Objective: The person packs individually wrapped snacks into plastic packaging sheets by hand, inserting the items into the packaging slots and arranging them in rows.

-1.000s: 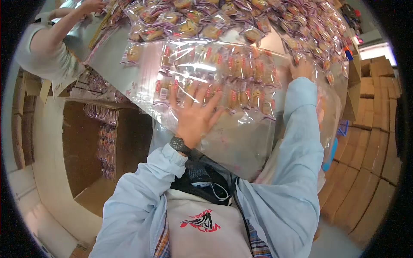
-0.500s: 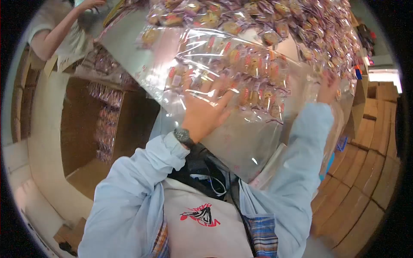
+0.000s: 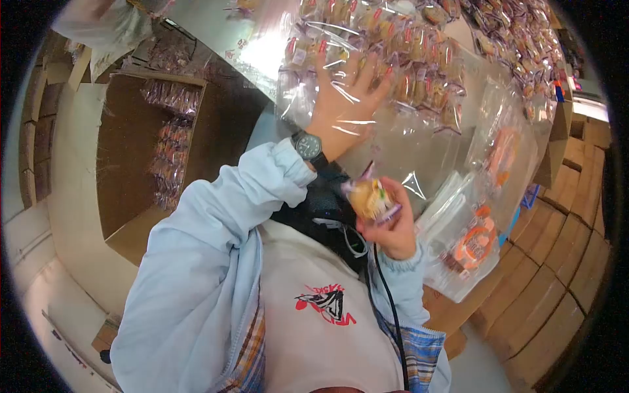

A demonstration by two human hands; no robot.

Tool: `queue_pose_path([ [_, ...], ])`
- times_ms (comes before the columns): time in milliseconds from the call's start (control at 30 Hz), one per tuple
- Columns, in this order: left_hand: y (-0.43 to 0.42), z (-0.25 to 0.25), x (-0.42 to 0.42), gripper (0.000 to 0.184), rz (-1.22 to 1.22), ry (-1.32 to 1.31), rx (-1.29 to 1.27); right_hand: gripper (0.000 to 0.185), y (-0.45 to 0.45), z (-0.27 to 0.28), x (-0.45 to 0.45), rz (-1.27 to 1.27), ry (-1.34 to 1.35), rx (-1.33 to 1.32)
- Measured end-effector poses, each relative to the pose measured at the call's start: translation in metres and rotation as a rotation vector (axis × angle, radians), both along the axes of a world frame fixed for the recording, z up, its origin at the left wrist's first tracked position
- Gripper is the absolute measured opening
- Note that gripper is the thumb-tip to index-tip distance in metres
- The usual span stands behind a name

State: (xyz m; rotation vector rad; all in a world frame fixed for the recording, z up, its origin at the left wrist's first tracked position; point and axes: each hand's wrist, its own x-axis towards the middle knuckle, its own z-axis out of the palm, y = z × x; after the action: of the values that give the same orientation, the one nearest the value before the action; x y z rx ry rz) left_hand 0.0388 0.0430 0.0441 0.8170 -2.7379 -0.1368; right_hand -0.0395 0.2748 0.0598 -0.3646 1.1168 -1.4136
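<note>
My left hand point(image 3: 347, 101), with a watch on its wrist, lies flat with fingers spread beneath shiny clear film of a large plastic bag point(image 3: 393, 144). Rows of individually wrapped cakes point(image 3: 419, 56) sit in the bag around and beyond its fingertips. Close to my chest, my right hand point(image 3: 400, 232) grips a single wrapped cake point(image 3: 371, 198), round and yellowish in a clear wrapper with purple edges. The palm side of that grip is partly hidden by the cake.
A heap of wrapped cakes point(image 3: 508, 39) covers the far right of the table. Flat printed bags point(image 3: 472, 242) lie at the right edge. An open carton point(image 3: 131, 150) with packed bags point(image 3: 173, 157) stands at left. Stacked cardboard boxes point(image 3: 557, 255) fill the right side.
My right hand has come back from the heap toward my chest, now with a wrapped cake in it. My left hand stays spread under the film. The view has shifted, exposing the printed bags.
</note>
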Motion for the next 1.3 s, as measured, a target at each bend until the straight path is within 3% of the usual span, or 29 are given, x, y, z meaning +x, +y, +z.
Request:
queue_pose_path([
  [33,0.001,-0.001,0.000,0.083,-0.003,0.013,-0.009,0.104,-0.002,-0.011,0.005,-0.024,0.090,0.024],
  [133,0.001,-0.004,0.001,0.078,0.006,0.033,-0.039,0.090,-0.008,-0.010,0.006,-0.206,-0.126,0.136],
  [233,0.002,-0.002,0.001,0.073,0.009,0.029,-0.063,0.084,-0.013,-0.029,0.001,-0.141,0.425,0.115],
  [267,0.001,-0.001,0.000,0.072,0.012,0.032,-0.073,0.081,-0.016,-0.030,0.003,-0.225,0.498,0.074],
  [367,0.005,-0.003,0.000,0.067,0.024,0.101,-0.034,0.080,-0.031,-0.018,-0.002,-0.399,0.363,0.282],
  [433,0.006,-0.008,0.000,0.064,0.017,0.238,0.062,0.081,-0.037,-0.027,-0.004,-0.529,0.237,0.203],
  [500,0.007,-0.014,-0.001,0.063,0.020,0.204,0.033,0.082,-0.041,-0.030,-0.004,-0.565,0.213,0.157],
  [600,0.008,-0.017,-0.002,0.062,0.030,0.213,0.042,0.085,-0.050,-0.039,-0.022,-0.176,1.486,0.086],
  [700,0.007,-0.018,-0.005,0.063,0.024,0.240,0.072,0.085,-0.054,-0.033,-0.025,-0.089,1.814,0.228],
  [800,0.007,-0.022,-0.003,0.061,0.037,0.267,0.072,0.082,-0.065,-0.026,-0.023,0.007,1.876,0.272],
  [900,0.007,-0.015,0.000,0.058,0.033,0.259,0.083,0.074,-0.068,-0.039,-0.029,0.112,1.693,0.280],
  [1000,0.006,-0.018,-0.002,0.055,0.048,0.288,0.110,0.066,-0.076,-0.042,-0.030,-0.268,1.214,0.213],
  [1033,0.006,-0.021,-0.003,0.054,0.053,0.307,0.118,0.064,-0.078,-0.040,-0.032,-0.232,1.369,0.177],
  [1067,0.005,-0.026,-0.001,0.068,0.048,0.240,0.049,0.061,-0.078,-0.034,-0.037,-0.190,1.523,0.137],
  [1100,0.003,-0.027,-0.001,0.069,0.042,0.253,0.047,0.058,-0.079,-0.031,-0.040,-0.147,1.676,0.095],
  [1200,0.002,-0.027,0.002,0.066,0.028,0.277,0.059,0.055,-0.077,-0.038,-0.040,-0.490,0.896,0.156],
  [1300,0.004,-0.023,0.002,0.055,0.042,0.283,0.085,0.053,-0.071,-0.064,-0.053,-0.542,1.025,0.113],
])
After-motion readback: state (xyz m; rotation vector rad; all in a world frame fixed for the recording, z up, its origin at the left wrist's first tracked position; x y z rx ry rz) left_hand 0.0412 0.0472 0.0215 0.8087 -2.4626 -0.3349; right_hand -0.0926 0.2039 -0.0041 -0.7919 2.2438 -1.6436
